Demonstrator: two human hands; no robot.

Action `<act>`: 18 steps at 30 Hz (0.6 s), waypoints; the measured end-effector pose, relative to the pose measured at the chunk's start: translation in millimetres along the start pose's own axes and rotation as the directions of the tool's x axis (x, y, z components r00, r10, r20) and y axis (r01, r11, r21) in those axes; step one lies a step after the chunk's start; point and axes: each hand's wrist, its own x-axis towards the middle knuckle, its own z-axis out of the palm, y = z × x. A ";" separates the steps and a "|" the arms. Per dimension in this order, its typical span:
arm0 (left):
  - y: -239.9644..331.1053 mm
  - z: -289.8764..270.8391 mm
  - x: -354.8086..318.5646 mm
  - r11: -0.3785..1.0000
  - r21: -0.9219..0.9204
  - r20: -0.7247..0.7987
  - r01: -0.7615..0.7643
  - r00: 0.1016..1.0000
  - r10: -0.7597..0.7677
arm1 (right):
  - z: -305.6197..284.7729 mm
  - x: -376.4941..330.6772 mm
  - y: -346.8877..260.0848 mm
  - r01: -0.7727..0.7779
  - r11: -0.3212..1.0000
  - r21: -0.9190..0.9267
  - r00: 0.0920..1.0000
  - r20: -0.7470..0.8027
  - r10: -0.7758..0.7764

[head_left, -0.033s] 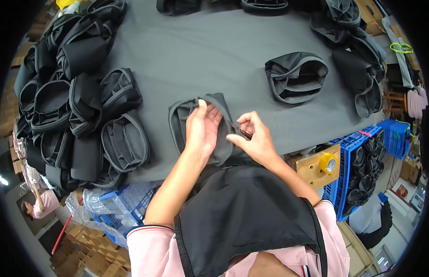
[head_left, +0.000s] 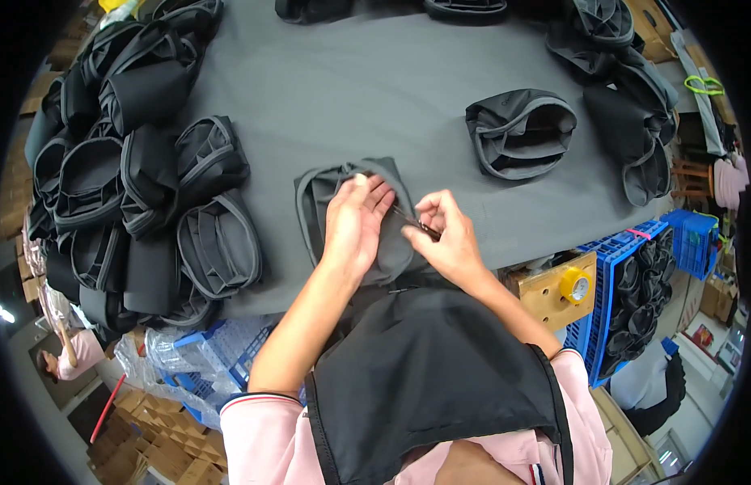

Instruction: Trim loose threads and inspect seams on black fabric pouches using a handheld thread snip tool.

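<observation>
A black fabric pouch [head_left: 315, 202] with grey trim lies on the grey table [head_left: 351, 89] at its near edge. My left hand [head_left: 355, 222] rests on top of the pouch, fingers curled over its upper rim, holding it down. My right hand [head_left: 448, 242] is just to the right, pinching a small dark cutting tool [head_left: 420, 228] whose tip meets the pouch's right edge. My black apron hides the table edge below.
A large heap of similar black pouches [head_left: 141, 186] fills the table's left side. One pouch [head_left: 521, 133] lies alone at right, with more [head_left: 634, 105] behind it. A yellow tape roll [head_left: 575, 284] sits on a wooden block beside blue crates [head_left: 634, 291]. Another person [head_left: 68, 356] stands lower left.
</observation>
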 end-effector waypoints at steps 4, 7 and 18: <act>27.6 -15.8 -20.1 0.440 0.875 0.267 -0.200 0.959 -0.095 | 4.1 17.6 7.5 0.082 0.995 -0.056 0.996 -0.032 -0.084; 38.1 -12.8 -25.4 -0.240 0.908 0.320 -0.342 0.939 -0.127 | 1.7 34.4 1.4 0.060 0.998 -0.018 0.998 -0.023 -0.061; 56.0 -15.4 3.4 -0.335 0.809 0.338 -0.483 0.849 -0.406 | 22.9 30.9 21.9 -0.081 0.994 0.079 0.995 0.060 0.076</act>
